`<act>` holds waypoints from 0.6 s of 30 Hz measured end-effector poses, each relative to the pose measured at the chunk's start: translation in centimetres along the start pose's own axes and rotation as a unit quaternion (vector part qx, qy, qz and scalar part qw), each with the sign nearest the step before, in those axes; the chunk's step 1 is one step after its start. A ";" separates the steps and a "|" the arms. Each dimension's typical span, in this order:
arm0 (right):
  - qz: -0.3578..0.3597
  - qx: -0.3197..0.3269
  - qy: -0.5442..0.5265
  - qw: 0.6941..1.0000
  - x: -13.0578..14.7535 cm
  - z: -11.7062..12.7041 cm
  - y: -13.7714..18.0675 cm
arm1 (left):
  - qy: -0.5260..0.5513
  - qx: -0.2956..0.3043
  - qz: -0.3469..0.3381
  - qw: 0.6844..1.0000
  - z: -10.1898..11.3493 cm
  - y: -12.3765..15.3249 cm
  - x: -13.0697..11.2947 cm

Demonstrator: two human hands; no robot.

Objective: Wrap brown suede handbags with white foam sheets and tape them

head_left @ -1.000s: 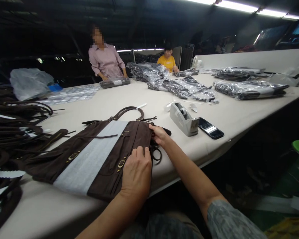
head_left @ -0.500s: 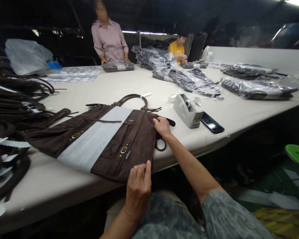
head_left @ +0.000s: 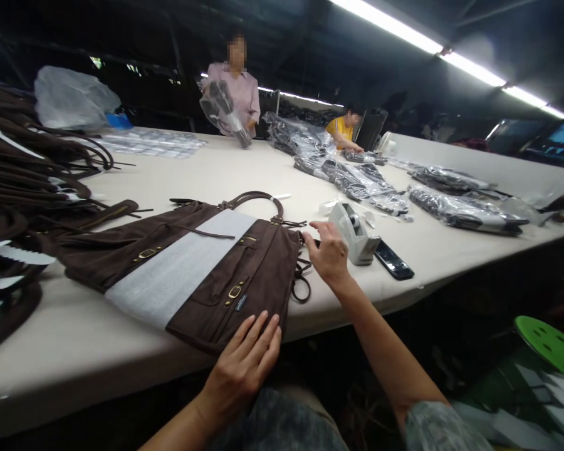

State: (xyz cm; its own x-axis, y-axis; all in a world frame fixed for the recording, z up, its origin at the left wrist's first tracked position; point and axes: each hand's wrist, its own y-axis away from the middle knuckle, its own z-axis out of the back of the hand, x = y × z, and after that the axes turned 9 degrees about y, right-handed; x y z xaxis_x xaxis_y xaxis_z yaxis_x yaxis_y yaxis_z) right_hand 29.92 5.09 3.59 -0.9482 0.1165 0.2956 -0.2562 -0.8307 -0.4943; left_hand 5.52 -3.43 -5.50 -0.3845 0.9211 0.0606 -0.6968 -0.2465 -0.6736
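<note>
A dark brown handbag (head_left: 263,269) lies flat on the table before me, its looped handle pointing away. A pale grey-white strip (head_left: 178,269) crosses its middle, and brass buckles sit on its pockets. My left hand (head_left: 247,354) rests flat on the bag's near right corner, fingers stretched out. My right hand (head_left: 328,250) hovers by the upper right edge of the bag, fingers apart and nothing visible in them. Just beyond that hand stands a grey tape dispenser (head_left: 357,241), and a black phone (head_left: 395,260) lies beside it.
Brown bags (head_left: 23,169) are piled at the left. Plastic-wrapped bags (head_left: 460,203) lie across the far and right table. A person in a pink shirt (head_left: 244,100) handles a wrapped bag; another in yellow (head_left: 341,130) works behind. A green stool (head_left: 549,344) stands at lower right.
My right hand has let go of the bag's edge and opened. My left hand's pinch has loosened, and it now lies flat. The person in pink has lifted a wrapped bag.
</note>
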 end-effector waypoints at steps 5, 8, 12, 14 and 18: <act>0.233 0.193 -0.065 0.951 1.0 -3.0 3.6 | 0.008 -0.054 -0.025 0.998 -0.2 0.0 0.7; 0.199 0.171 -0.038 0.964 -0.3 -6.3 5.8 | -0.023 -0.093 -0.023 0.995 -0.6 0.3 0.5; 0.195 0.132 -0.022 0.971 -1.8 -9.7 5.3 | -0.065 -0.137 -0.010 0.988 -2.0 -0.8 0.8; 0.212 0.147 -0.029 0.966 -2.3 -11.0 2.9 | -0.082 -0.128 0.007 0.988 -3.1 -3.2 1.8; 0.221 0.226 -0.063 0.947 -3.0 -12.8 -5.6 | -0.110 -0.006 0.098 0.989 -7.2 -11.1 5.5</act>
State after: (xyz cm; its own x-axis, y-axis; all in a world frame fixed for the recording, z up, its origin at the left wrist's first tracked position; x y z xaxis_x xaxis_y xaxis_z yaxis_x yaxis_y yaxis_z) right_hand 31.84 16.31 -5.00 -0.9066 -0.3390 0.2512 0.2937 -0.9345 -0.2012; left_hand 15.48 6.51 -2.99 -0.6350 0.7676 0.0864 -0.5889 -0.4087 -0.6973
